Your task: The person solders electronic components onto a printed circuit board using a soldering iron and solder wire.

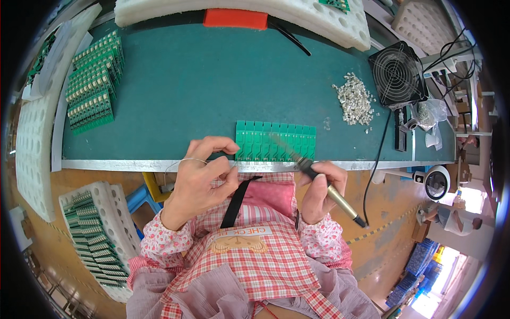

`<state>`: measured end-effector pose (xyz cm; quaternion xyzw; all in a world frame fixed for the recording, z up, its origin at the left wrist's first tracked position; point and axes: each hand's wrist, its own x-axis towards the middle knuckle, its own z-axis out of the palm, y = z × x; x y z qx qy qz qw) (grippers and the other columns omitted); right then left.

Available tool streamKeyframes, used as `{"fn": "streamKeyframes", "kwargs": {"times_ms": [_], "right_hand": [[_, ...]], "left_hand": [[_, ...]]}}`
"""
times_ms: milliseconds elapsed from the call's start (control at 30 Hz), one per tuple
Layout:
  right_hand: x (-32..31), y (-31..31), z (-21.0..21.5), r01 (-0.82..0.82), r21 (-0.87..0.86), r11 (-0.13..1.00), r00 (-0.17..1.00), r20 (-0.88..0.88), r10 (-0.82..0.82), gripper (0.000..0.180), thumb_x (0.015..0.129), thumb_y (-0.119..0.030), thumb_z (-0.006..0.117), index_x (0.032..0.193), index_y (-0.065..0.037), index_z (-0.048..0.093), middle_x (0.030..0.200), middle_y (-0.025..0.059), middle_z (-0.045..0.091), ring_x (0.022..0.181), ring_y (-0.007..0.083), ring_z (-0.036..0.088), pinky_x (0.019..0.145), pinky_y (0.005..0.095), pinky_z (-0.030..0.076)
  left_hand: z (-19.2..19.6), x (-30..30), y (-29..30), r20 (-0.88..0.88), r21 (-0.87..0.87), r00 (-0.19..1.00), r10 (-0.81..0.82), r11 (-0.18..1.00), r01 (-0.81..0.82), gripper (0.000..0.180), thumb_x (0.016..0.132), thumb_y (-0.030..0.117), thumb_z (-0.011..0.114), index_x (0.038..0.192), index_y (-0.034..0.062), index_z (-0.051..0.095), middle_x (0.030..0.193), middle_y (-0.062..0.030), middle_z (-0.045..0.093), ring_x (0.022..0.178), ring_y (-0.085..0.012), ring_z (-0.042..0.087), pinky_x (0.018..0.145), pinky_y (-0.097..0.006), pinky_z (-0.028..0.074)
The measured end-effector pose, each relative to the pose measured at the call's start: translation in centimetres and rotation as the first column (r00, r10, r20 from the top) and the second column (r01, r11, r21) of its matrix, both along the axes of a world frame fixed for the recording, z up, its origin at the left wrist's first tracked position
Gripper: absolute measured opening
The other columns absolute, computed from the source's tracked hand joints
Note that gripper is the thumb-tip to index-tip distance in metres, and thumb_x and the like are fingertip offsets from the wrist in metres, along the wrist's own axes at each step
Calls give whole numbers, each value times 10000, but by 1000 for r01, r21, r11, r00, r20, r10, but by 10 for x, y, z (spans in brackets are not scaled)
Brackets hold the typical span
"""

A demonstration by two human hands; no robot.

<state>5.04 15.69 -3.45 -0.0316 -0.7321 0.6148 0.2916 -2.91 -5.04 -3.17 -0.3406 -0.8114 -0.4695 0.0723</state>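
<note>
A green circuit board panel (275, 141) lies flat at the near edge of the table, divided into several narrow strips. My right hand (322, 192) is closed around a soldering iron (340, 202); its blurred tip reaches over the panel's middle. At the panel's left edge is my left hand (199, 178), its fingers curled in a pinch. A thin solder wire (187, 159) loops across the back of this hand and runs into the fingers. Whether the left fingertips touch the panel, I cannot tell.
Loose small metal parts (355, 99) lie in a pile at right, near a black fan (397, 73). Stacked populated boards (95, 82) stand far left. White foam (244, 16) and a red block (235, 19) line the back. The iron's black cord (376, 170) hangs at right.
</note>
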Motion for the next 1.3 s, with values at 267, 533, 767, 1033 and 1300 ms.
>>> {"fn": "streamKeyframes", "kwargs": {"times_ms": [267,533,767,1033,1300], "right_hand": [[-27,36,25,-190,647,738,968,249,32,723,657,-144,790,1296,-76,458,1121,181,480,1018,342,497,861,394,442],[-46,44,28,-247,678,693,959,272,76,847,627,-193,808,1347,-63,381,1170,174,467,1052,351,473,917,421,389],[-45,41,18,107,773,626,952,103,-289,847,644,-302,808,1330,-33,391,1120,166,501,1011,301,503,856,389,386],[-36,39,17,159,740,653,927,117,-357,731,697,-177,776,1317,-35,417,1106,174,508,974,309,521,827,370,418],[-28,13,24,56,597,800,976,136,-170,535,755,-87,715,1252,-99,516,1051,147,517,793,285,588,649,343,502]], "left_hand": [[-6,5,-1,84,114,993,79,990,-88,191,645,11,674,592,39,492,969,-108,596,744,-237,544,632,-313,424],[5,6,0,228,168,971,71,980,-111,179,737,-6,641,642,-8,489,983,-146,571,853,-219,561,775,-303,457],[17,5,8,313,95,939,140,980,-177,134,762,-4,638,712,-3,514,941,-112,585,826,-208,570,743,-298,447],[15,-3,14,220,123,966,139,978,-169,68,791,10,612,786,-7,546,907,-109,606,819,-217,573,737,-312,447],[31,-12,19,162,-15,984,81,997,-80,27,807,44,588,822,22,586,919,-95,615,833,-230,573,780,-326,398]]}}
